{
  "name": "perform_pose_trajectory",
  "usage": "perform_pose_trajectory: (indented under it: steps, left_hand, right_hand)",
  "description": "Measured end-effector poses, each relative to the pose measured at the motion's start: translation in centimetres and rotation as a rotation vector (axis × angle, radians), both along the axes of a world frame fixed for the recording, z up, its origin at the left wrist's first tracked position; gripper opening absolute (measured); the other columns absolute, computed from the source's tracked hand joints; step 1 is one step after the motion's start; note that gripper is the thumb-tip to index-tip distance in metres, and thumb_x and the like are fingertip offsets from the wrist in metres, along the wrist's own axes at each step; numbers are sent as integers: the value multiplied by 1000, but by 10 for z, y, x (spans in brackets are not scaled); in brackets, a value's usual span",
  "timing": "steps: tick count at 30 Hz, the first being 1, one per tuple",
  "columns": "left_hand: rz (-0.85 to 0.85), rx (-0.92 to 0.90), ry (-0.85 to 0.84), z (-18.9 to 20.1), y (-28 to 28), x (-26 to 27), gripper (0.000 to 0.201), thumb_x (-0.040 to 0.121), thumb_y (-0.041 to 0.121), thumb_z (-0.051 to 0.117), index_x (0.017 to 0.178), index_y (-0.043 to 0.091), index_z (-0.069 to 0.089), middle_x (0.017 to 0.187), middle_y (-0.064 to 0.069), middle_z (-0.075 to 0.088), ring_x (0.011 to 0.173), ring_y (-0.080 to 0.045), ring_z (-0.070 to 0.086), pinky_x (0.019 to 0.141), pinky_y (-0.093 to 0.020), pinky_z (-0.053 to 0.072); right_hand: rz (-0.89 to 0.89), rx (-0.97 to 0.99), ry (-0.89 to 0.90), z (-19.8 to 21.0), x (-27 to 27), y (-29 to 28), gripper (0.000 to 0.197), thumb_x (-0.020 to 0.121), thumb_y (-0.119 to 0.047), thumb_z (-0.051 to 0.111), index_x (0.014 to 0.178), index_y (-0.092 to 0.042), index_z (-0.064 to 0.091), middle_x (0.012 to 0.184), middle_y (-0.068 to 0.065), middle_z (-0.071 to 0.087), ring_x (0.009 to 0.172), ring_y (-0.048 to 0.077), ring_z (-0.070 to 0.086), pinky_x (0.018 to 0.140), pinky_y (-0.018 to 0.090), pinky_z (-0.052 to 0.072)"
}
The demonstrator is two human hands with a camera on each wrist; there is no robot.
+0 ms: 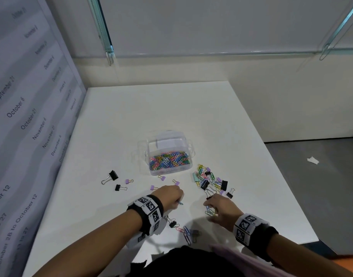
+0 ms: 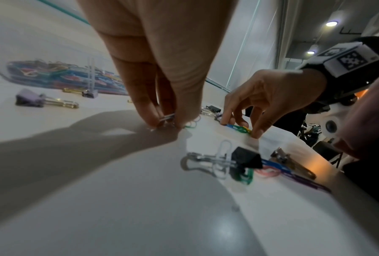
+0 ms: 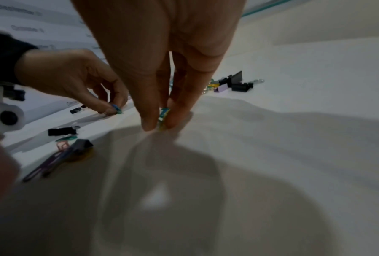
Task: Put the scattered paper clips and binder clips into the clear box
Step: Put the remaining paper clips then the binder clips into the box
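Note:
A clear box [image 1: 169, 170] half full of coloured paper clips stands open mid-table. My left hand [image 1: 171, 196] reaches down in front of it and pinches a few paper clips [image 2: 168, 119] against the tabletop. My right hand [image 1: 217, 208] pinches a small bunch of blue, green and yellow paper clips [image 3: 163, 116] to its right. A heap of paper clips and black binder clips [image 1: 209, 181] lies right of the box. Purple binder clips [image 1: 129, 181] and black binder clips [image 1: 111, 176] are scattered to the left.
Near the front edge lie a black binder clip [image 1: 172, 223] and long blue and purple paper clips [image 1: 186, 233]. A printed calendar sheet [image 1: 21, 116] forms the left wall. The white table [image 1: 171, 108] ends on the right at grey floor [image 1: 321, 186].

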State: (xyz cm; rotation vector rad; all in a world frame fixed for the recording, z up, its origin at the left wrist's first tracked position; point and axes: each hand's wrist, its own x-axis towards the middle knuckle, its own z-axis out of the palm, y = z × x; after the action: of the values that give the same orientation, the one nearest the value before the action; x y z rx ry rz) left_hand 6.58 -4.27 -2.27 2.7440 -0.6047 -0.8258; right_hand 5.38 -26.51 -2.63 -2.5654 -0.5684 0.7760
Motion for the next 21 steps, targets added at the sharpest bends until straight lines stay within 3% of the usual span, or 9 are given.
perform_pose_trajectory:
  steps: [3,6,8,11,12,14,16,18,21]
  left_hand:
    - [35,-21,-6,-2,2,-2,17,82,3,48,95,3,59,106,-17,61,97,-34,58,79,-37,44]
    - [74,-43,10,-3,2,-2,20,82,4,48,96,4,62,102,-15,62,98,-32,58,80,-35,45]
    - [102,-64,23,-2,3,0,20,81,4,49,95,5,63,96,-13,62,99,-30,59,83,-33,44]
    - [147,-109,15,3,8,7,16,82,5,50,90,11,63,98,-11,62,104,-29,58,99,-33,38]
    - [167,-132,-3,7,11,12,17,83,6,50,94,9,63,102,-11,63,105,-28,58,99,-32,39]
    - [218,-183,-68,18,18,23,19,87,8,50,100,4,63,109,-11,65,103,-26,60,86,-25,41]
    - [292,-228,-156,30,26,36,20,90,9,50,104,3,63,106,-11,66,97,-27,62,78,-21,40]
    - [404,-261,-236,38,34,50,20,91,10,51,106,5,63,103,-11,62,96,-29,63,82,-27,48]
    - [531,-233,-308,40,46,66,19,93,12,52,107,6,63,113,-12,61,102,-28,61,89,-34,47]
  right_hand:
    - [-36,35,12,-1,2,4,29,79,-19,68,107,-15,64,93,-7,51,67,-6,39,61,4,30]
    - [-31,0,29,1,4,6,15,77,-17,65,92,-16,69,85,-10,53,76,4,46,62,9,31]
    - [0,-35,55,3,7,8,9,74,-15,64,75,-23,68,73,-15,50,70,2,46,60,9,31]
    - [68,-61,82,4,12,12,33,70,-11,61,53,-36,47,65,-19,46,62,-5,43,57,6,30]
    - [84,-67,80,5,14,12,35,69,-10,60,51,-36,44,64,-19,47,61,-5,44,56,6,31]
    - [97,-74,83,5,15,12,34,66,-6,59,51,-33,44,60,-17,49,57,-3,46,53,8,31]
    - [105,-74,109,6,17,13,33,64,-4,60,51,-30,45,57,-15,50,55,-2,46,50,9,33]
    - [126,-78,117,7,18,15,33,63,-3,62,50,-28,45,56,-14,50,53,-2,46,49,9,34]
    - [127,-74,72,11,26,23,33,62,-4,62,49,-28,44,54,-15,48,54,-2,45,52,8,35]
